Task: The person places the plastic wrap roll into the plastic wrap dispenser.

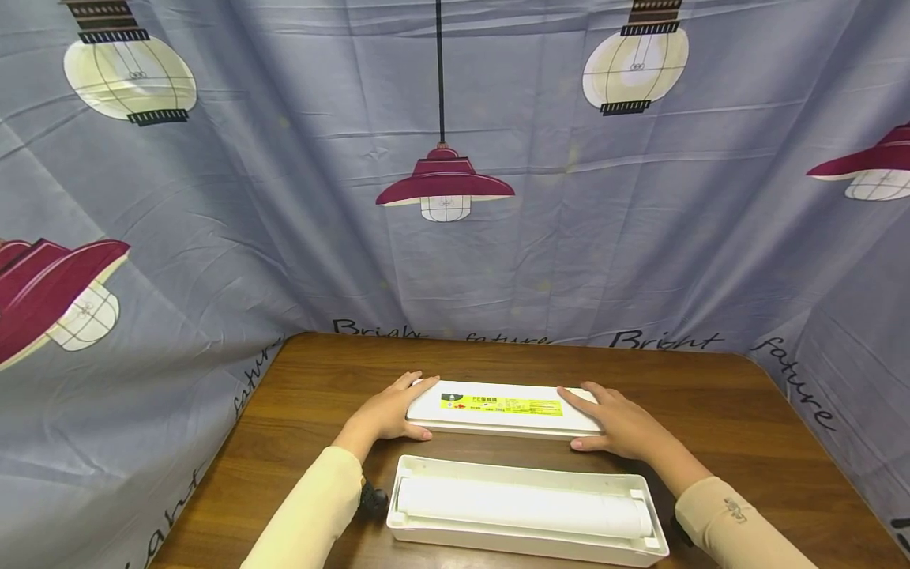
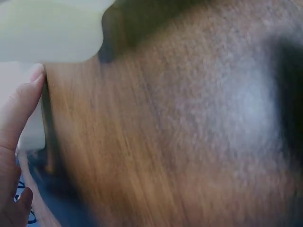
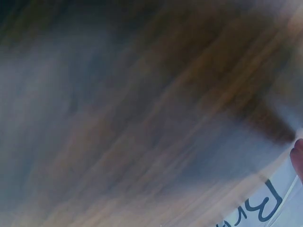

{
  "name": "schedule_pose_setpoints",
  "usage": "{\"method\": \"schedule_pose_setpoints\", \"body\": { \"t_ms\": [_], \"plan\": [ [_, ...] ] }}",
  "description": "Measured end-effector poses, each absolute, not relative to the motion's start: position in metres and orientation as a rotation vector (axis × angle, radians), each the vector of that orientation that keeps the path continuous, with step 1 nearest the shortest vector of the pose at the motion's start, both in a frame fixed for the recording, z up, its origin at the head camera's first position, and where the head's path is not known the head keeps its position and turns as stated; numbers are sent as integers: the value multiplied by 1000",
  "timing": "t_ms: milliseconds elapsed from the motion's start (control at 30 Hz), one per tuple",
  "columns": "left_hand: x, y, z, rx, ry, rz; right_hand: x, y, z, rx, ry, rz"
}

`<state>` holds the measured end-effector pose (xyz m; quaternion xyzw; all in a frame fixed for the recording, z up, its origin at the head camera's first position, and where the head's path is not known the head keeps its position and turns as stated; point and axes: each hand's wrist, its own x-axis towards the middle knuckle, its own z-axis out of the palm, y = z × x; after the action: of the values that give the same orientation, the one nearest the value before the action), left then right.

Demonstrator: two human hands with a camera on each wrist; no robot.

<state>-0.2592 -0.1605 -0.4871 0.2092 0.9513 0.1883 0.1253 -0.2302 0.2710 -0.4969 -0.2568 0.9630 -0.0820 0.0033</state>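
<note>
Nearest, at six o'clock, an open white tray [image 1: 526, 547] cradles a white roll [image 1: 522, 506]; a strip of desk [image 1: 498, 450] parts it from the labelled white lid [image 1: 501, 405]. The left hand [image 1: 387, 411] grasps the lid's nine-o'clock end; the right hand [image 1: 617, 423], blurred in its wrist view, apparently grips the three-o'clock end. Bare wood runs on to the desk's edge at twelve, below a curtain [image 1: 498, 276].

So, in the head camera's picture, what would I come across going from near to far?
Box → lid → curtain.
</note>
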Motion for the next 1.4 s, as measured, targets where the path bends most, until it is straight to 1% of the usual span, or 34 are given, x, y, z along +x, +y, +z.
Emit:
{"method": "schedule_pose_setpoints", "body": {
  "t_ms": [833, 1100, 1400],
  "plan": [
    [-260, -163, -491, 747, 2773, 650, -231, 273, -501, -888, 3020, -350],
    [-255, -167, -481, 759, 2771, 738, -229, 273, -492, -924, 2970, -465],
    [-247, -173, -459, 785, 2758, 821, -221, 271, -472, -912, 2982, -578]
  ]
}}
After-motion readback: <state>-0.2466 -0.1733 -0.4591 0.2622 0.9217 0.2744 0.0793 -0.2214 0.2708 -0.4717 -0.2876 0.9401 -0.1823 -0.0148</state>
